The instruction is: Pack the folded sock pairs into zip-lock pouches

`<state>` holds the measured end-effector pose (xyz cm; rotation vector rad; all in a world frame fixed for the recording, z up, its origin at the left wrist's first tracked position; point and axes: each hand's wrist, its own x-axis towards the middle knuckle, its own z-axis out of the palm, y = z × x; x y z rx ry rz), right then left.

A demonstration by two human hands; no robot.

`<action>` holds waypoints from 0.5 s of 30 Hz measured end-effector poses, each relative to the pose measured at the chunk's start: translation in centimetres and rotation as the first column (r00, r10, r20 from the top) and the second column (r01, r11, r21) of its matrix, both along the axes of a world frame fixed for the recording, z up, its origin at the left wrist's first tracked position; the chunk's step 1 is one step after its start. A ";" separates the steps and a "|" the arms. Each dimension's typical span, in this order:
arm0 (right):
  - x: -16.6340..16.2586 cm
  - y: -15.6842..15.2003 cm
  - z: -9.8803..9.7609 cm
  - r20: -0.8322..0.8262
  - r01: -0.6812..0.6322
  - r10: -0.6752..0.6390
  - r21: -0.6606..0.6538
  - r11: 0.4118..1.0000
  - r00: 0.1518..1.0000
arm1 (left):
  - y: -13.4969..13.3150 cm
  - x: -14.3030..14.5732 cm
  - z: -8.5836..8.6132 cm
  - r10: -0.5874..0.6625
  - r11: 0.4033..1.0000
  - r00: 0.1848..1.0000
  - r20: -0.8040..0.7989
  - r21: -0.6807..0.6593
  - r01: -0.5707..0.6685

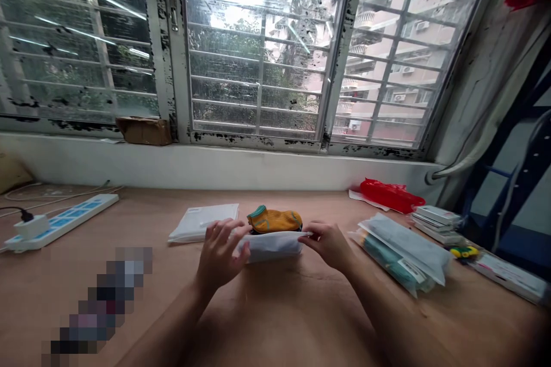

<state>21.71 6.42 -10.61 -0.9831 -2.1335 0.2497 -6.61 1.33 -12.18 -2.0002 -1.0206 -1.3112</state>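
A clear plastic bag with something pale inside lies on the wooden table in front of me. My left hand grips its left end with curled fingers. My right hand pinches the bag's right end at its top edge. Just behind the bag sits a folded yellow sock with a teal cuff, on top of something dark.
A flat white packet lies left of the sock. A white power strip with a plug sits far left. At the right are stacked clear packets, a red bag, small boxes. A barred window runs behind.
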 end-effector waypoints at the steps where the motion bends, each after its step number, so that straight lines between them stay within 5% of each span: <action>1: -0.6 -0.1 -0.4 -0.044 -0.009 0.010 0.011 1.000 0.999 | -0.4 0.5 0.2 0.022 0.998 0.997 -0.077 0.059 -0.017; 6: -3.0 -1.1 -1.7 -0.069 -0.149 0.160 0.145 0.978 0.985 | -1.7 3.7 0.9 -0.002 0.999 0.967 -0.255 0.039 0.013; 10: -3.9 -1.8 -1.9 0.003 -0.221 0.225 0.194 0.956 0.974 | -1.5 4.3 0.7 -0.095 0.991 0.962 -0.257 -0.115 0.067; 15: -4.0 -1.8 -2.1 0.078 -0.243 0.231 0.231 0.942 0.970 | -1.6 3.6 0.4 -0.107 0.988 0.973 -0.204 -0.133 0.081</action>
